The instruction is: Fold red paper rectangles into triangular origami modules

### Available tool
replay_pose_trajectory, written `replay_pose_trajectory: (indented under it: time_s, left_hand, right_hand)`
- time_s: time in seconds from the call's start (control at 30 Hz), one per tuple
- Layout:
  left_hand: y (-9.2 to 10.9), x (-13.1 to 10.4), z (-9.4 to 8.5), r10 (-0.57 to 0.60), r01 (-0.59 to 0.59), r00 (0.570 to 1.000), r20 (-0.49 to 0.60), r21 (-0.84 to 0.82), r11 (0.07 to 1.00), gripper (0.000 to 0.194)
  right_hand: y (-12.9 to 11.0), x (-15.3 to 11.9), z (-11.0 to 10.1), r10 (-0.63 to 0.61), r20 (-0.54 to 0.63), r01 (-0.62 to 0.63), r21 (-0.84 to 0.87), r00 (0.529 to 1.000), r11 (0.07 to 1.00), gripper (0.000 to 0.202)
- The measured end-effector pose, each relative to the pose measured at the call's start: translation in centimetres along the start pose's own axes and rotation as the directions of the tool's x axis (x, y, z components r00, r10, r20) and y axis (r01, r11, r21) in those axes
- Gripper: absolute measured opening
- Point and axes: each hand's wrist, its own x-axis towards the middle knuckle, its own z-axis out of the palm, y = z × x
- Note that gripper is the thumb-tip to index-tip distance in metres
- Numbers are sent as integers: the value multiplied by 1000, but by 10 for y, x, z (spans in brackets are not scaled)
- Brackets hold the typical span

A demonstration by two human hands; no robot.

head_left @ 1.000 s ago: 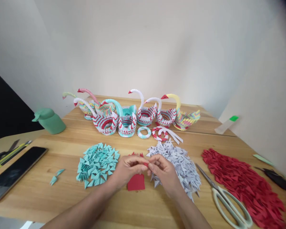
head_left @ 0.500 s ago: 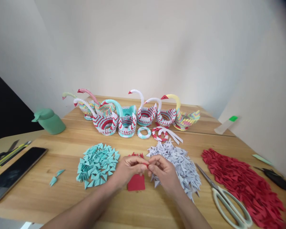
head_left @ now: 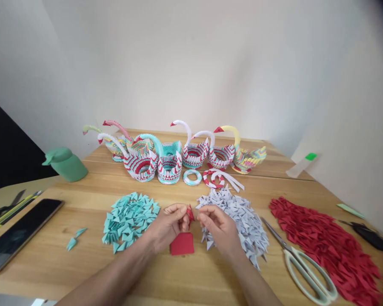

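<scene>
Vs ½ sec ago: fingertips met over a tiny red bit; now there's a gap btwn hands. L hand [head_left: 175, 219] has turned, thumb up & a bit back; R hand [head_left: 215, 225] abt same spot. Red paper stack [head_left: 182, 244], teal pcs [head_left: 129, 221] & lavender pcs [head_left: 238, 227] haven't moved.

Red folded paper [head_left: 190, 211] shows in the gap, right by L fingertips, just beyond the stack: narrow, upright-ish, pointy on top, bright red, somewhat blurry. Can't tell if it's held or on the table [head_left: 166, 276] behind.

L thumb & fingers curled together; can't tell if clamped on it. R thumb & index v. close at tips; can't tell if anything's btwn. Stack = flat, squarish, same red, just below hands.
</scene>
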Motion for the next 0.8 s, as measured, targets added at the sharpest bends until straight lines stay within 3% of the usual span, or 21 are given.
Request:
replay_pose_trajectory:
  time_s: [0.17,0.4,0.57,0.67,0.8]
  left_hand:
    - [-4,0,0,11,-11,1000,3,33,999,28]
    - [-9,1,2,20,-19,1000,-24,35,999,27]
    - [-14,2,0,-3,6,998,-66,31,999,30]
    - [-13,1,0,-21,22,999,-46,27,999,28]
    - [-7,-1,1,-43,44,999,-27,40,998,28]
  right_hand:
    - [-4,-3,5,-193,64,201,-153,979,968,7]
    - [-3,-3,5,-278,67,286,-245,958,926,8]
    - [3,-4,5,-399,108,409,-375,910,832,13]
    - [4,-4,4,-413,132,430,-390,901,814,16]
    - [2,-1,0,-391,104,403,-321,915,857,18]
